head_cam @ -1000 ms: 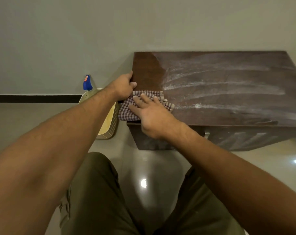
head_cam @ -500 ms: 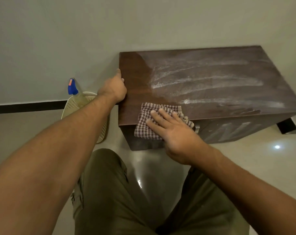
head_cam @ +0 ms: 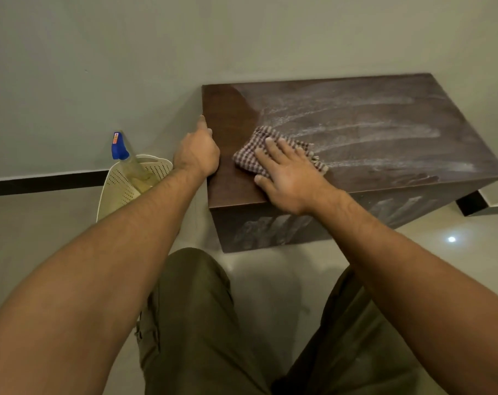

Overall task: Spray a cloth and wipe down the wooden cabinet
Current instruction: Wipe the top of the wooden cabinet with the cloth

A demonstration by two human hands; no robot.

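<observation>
Both my hands on wooden cabinet (head_cam: 370, 109). Fingers straight, my right hand (head_cam: 290, 178) presses checked cloth (head_cam: 247, 158) flat on top, no longer overhanging front edge. My left hand (head_cam: 197, 155) still grips left edge.

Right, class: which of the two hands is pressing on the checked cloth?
The right hand, fingers spread flat on the checked cloth atop the wooden cabinet; the left hand touches no cloth and holds the cabinet's left edge.
</observation>
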